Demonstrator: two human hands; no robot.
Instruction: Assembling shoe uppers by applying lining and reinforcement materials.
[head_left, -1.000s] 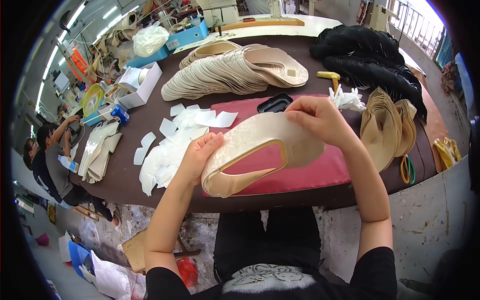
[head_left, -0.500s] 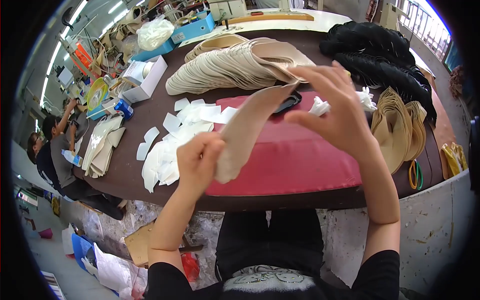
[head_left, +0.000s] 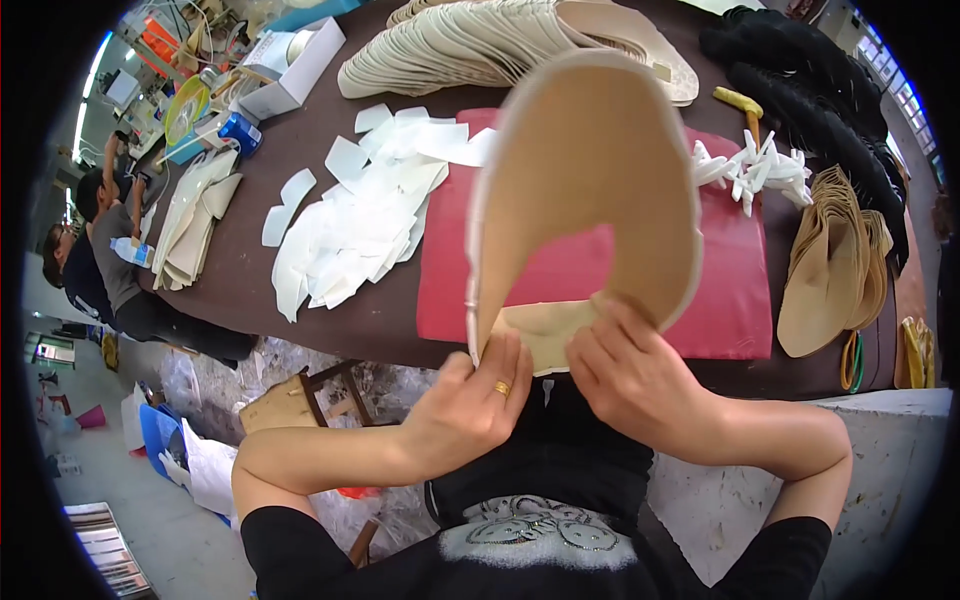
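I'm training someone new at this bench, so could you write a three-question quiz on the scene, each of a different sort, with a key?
1. True or false: the left grip and the right grip both hold the shoe upper.
2. Multiple choice: what colour is the mat on the brown table?
A) Blue
B) Red
C) Green
3. Short answer: which grip wears the gold ring?

Key:
1. True; the fingers of both are on its lower part.
2. B, red.
3. The left grip.
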